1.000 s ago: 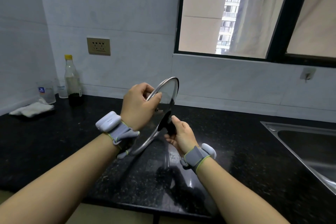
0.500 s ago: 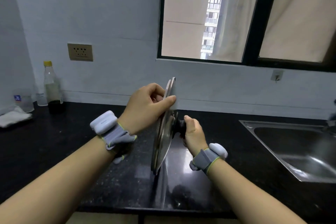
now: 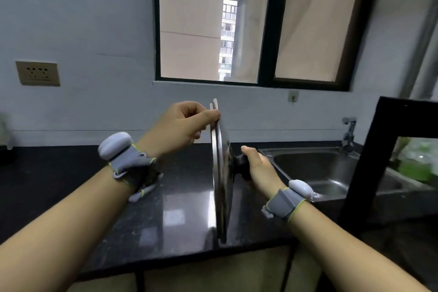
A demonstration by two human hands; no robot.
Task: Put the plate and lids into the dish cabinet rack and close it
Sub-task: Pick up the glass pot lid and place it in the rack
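Note:
I hold a round glass pot lid [image 3: 221,173] with a metal rim upright and edge-on above the black counter. My left hand [image 3: 182,125] pinches its top rim, where a second thin pale edge shows beside the rim; I cannot tell what that is. My right hand [image 3: 254,166] grips the lid's black knob [image 3: 240,165] on its right side. A black frame [image 3: 369,161], perhaps part of the dish cabinet, stands at the right edge of the view. No plate is visible.
The black stone counter [image 3: 166,208] runs left to right, its front edge near me. A steel sink [image 3: 315,168] with a tap [image 3: 348,134] lies right of the lid. A wall socket [image 3: 38,73] and a window [image 3: 248,21] are on the back wall.
The view has swung to the right: the bottle and cloth left the frame, the sink and black frame came in. The lid turned from tilted to upright and edge-on, both hands still on it.

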